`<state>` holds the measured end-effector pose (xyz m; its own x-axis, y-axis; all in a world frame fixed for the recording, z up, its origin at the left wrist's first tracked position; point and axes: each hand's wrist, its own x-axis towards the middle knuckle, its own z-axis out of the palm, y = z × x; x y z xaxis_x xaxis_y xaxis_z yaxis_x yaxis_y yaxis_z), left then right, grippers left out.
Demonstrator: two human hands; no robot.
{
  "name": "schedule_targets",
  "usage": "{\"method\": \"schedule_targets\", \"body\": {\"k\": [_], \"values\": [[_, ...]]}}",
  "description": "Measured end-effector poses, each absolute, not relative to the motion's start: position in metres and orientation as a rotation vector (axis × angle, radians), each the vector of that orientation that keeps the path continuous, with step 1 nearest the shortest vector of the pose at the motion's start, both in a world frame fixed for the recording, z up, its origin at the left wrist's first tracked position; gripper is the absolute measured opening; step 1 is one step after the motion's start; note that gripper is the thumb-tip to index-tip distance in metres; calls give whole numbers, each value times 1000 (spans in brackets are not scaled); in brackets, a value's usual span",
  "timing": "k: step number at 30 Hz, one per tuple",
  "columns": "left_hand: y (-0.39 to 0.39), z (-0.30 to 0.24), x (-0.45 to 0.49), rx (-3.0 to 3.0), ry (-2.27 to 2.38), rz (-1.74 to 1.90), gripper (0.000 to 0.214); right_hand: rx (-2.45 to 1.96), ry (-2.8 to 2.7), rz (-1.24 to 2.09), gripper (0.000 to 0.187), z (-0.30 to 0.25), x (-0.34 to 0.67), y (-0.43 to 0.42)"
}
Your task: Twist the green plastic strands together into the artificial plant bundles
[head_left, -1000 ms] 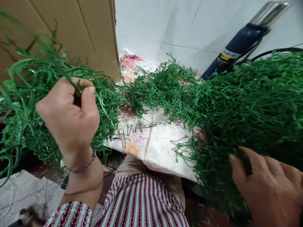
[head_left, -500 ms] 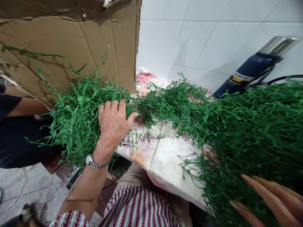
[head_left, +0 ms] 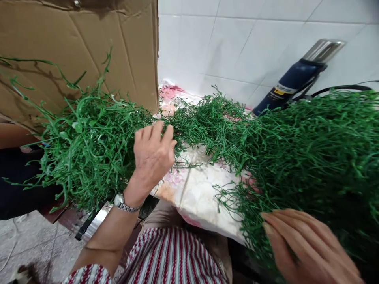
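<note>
My left hand (head_left: pixel 155 154), a watch (head_left: pixel 121 201) on its wrist, is between two piles of thin green stems that look like plastic plant sprigs. Its fingers are bent down into the stems and its thumb is tucked in; the fingertips are partly hidden. The lighter, glossier stem pile (head_left: pixel 89 146) is left of it. A darker stem pile (head_left: pixel 310 157) spreads along the right. At its near edge, my right hand (head_left: pixel 308 244) has thumb and forefinger tips together on the stems; exactly what lies between them is hard to make out.
A large cardboard box (head_left: pixel 118 51) stands behind the left pile. A dark blue thermos (head_left: pixel 291 83) leans by the white tiled wall (head_left: pixel 189 43). The table has a flowered cover (head_left: pixel 204 189). Another person's arm (head_left: pixel 16 136) shows at the far left.
The view has shifted slightly right. My left thumb has drawn in from its spread position. My right hand has moved left, and its thumb and fingers have come together at the stems.
</note>
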<state>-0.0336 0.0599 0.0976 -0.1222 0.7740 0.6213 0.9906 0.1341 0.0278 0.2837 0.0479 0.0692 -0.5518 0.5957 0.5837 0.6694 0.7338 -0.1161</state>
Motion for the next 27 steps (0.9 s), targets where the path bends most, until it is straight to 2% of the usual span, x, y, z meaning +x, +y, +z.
{"method": "schedule_targets", "body": {"k": [5,8,11,19,27], "values": [[76,52,-3,-2264,-1711,-321,33,-767,-2410,-119,14,71,249,47],[84,21,6,-2410,-1698,-301,40,-723,-2435,-47,11,63,241,52],[81,5,1,-2529,-1675,-278,34,-727,-2463,3,12,59,237,58],[57,-14,-46,-2327,-1934,-400,31,-791,-2536,-32,15,69,207,63],[58,-21,-47,-2273,-1935,-485,34,-978,-2802,-289,9,104,99,111]]}}
